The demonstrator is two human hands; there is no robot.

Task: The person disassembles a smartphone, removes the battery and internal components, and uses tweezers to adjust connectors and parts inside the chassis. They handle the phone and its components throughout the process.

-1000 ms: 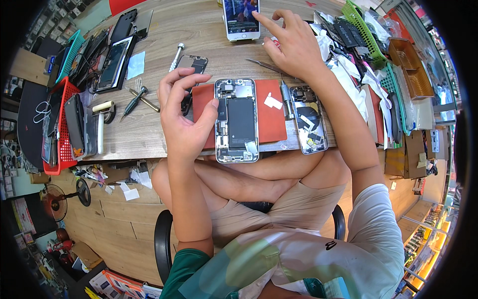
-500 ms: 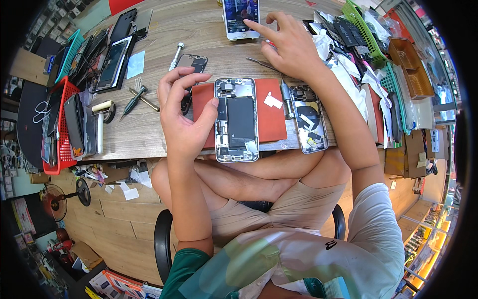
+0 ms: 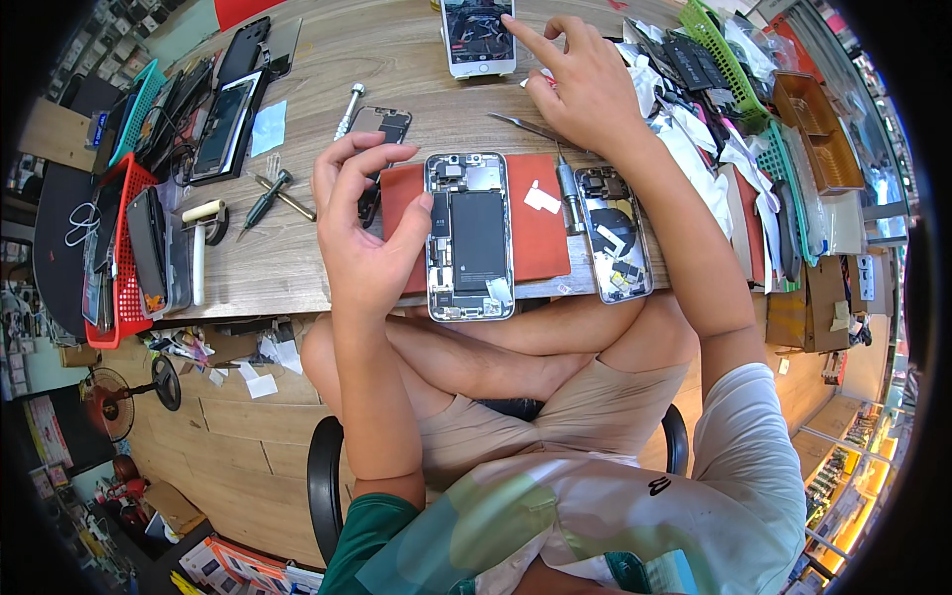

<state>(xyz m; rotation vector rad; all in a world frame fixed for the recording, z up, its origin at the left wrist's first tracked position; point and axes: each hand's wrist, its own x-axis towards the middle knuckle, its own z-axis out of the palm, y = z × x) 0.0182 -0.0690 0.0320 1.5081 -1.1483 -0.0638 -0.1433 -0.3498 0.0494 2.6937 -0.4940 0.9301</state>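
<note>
Opened phone (image 3: 470,238): lay on mat (image 3: 541,248) just right of left hand (image 3: 365,233), jutting past table (image 3: 446,114). Had hands well apart, left curved with thumb (image 3: 416,220) at phone's rim, right hand (image 3: 590,84) pointing at standing phone (image 3: 480,38). Could have slipped off if nudged by thumb.

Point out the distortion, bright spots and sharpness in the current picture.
Head view: fisheye distortion, with black corners; head view: yellow-orange glow from the shelving at lower right; head view: the opened phone fairly crisp, small goods at the far upper left soft.
</note>
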